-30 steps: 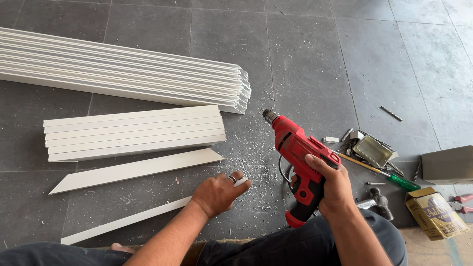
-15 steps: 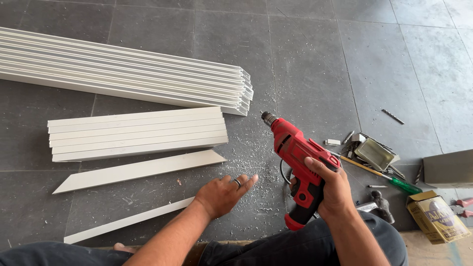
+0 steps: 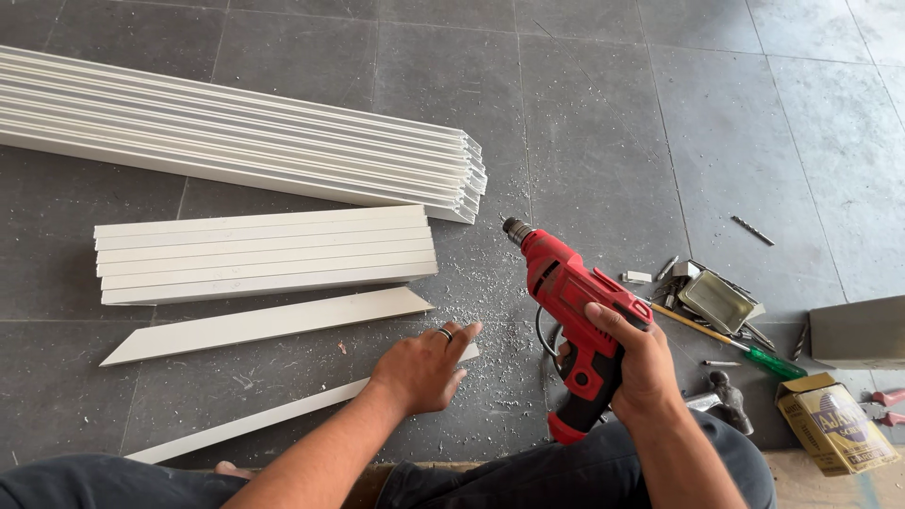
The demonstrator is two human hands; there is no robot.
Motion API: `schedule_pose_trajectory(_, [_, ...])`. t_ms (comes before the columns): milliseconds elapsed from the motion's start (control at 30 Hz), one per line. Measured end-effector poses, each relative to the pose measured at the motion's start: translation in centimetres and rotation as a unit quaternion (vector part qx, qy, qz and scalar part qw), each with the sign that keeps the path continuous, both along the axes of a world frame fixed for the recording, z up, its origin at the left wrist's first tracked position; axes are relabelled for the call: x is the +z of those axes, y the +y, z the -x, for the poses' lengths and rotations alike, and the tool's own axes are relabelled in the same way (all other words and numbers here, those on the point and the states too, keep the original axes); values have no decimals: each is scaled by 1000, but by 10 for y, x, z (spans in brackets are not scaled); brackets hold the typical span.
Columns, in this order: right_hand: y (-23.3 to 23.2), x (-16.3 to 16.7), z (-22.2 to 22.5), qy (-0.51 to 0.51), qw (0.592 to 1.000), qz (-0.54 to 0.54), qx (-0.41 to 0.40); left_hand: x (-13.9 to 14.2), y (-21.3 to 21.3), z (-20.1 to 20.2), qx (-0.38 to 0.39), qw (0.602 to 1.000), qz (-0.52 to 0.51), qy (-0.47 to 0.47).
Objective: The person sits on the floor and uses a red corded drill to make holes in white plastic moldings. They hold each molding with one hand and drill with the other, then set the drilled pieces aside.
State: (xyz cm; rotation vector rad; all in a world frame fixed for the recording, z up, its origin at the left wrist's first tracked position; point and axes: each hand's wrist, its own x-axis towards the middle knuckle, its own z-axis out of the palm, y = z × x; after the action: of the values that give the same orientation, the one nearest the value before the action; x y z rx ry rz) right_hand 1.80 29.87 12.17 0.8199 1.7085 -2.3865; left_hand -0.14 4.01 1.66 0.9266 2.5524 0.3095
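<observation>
Red electric drill (image 3: 575, 325), gripped in right hand (image 3: 636, 363), remains raised; left hand (image 3: 422, 369) has shifted right, fingers released, flat on near white strip (image 3: 273, 417).

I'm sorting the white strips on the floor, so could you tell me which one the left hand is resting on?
The left hand rests on the thin white strip nearest the person, lying alone in front; the wider angled-end strip and both stacks lie farther away, untouched.

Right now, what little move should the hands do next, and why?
Probably lower the red drill toward the white strip. The right hand grips it in the air, tip pointing away over the floor, while the left hand rests on the strip's end, pinning it among white shavings.
</observation>
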Motion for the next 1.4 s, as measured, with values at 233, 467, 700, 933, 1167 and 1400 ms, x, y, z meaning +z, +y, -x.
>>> schedule_pose_trajectory(233, [23,40,10,-2,982,-152,108,-10,-18,-11,41,996,-8,79])
schedule_pose_trajectory(467, [45,107,23,-53,842,-372,386,-14,-20,-8,49,997,-30,61])
schedule_pose_trajectory(700, [23,101,22,-119,780,-419,450,-8,-19,-6,70,995,-38,52])
schedule_pose_trajectory(933, [24,98,15,-142,796,-390,441,10,-19,-5,105,994,-40,18])
schedule_pose_trajectory(1167, [27,102,9,-153,793,-389,444,23,9,-1,75,947,-294,106])
schedule_pose_trajectory(1400, [17,106,9,-148,787,-424,422,26,16,-5,141,923,-335,128])
